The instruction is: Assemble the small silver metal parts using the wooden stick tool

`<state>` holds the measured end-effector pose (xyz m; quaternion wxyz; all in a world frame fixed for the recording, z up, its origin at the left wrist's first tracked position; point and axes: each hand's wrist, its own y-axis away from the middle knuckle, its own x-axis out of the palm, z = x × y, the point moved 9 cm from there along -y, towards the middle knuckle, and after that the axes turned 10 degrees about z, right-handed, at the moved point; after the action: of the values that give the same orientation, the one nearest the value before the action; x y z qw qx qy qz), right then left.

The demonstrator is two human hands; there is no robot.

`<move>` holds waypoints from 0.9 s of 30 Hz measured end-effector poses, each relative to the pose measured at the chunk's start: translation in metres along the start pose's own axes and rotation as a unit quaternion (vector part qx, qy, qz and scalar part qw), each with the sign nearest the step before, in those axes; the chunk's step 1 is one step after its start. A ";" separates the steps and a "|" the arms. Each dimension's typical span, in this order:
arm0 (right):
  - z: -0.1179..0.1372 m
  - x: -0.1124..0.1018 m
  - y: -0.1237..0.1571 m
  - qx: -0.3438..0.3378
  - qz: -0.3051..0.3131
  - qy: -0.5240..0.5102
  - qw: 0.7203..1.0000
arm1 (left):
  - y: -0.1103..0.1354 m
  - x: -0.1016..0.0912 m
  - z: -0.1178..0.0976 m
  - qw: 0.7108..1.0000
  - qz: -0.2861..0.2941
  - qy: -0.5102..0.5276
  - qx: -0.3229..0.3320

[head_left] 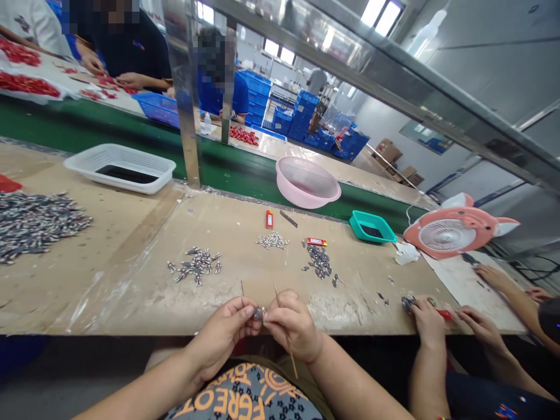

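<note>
Pretty fiddly bench work here: the left hand [221, 338] pinches a tiny dark metal piece [258, 314] between thumb and fingertips, right out in front of the body, and the right hand [293, 324] closes in from the other side in a narrow pinch around a thin wooden stick [287, 344] that pokes up past the knuckles and down toward the lap. The two hands nearly touch around the piece. For parts this small, I'd keep both hands braced close together, wrists steady, and pinch only as hard as needed, because that thing looks easy to flick away. Edge-wise, the hands sit right at the front edge of the worn workbench [131, 326], so anything dropped toward the body could easily go off the board. There's open bench ahead, short of the loose heaps of small metal parts [196, 265], so reaching forward looks fine. The right side is tighter, with a co-worker's hands [431, 324] working at the same edge not far away.
</note>
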<state>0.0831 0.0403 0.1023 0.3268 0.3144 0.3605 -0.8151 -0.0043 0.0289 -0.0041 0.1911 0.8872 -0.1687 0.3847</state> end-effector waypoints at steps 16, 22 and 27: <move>0.013 0.013 0.012 -0.023 0.034 0.017 0.999 | 0.012 0.013 0.000 0.996 0.014 -0.085 0.013; 0.012 0.017 0.014 -0.013 0.055 0.021 0.998 | 0.014 0.012 -0.001 0.992 0.009 -0.121 0.022; 0.012 0.020 0.018 -0.004 0.066 0.039 0.997 | 0.017 0.015 0.000 0.991 0.003 -0.134 0.014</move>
<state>0.0817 0.0157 0.0872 0.3671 0.3681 0.3552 -0.7769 -0.0023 0.0122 0.0102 0.1531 0.9329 -0.1898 0.2650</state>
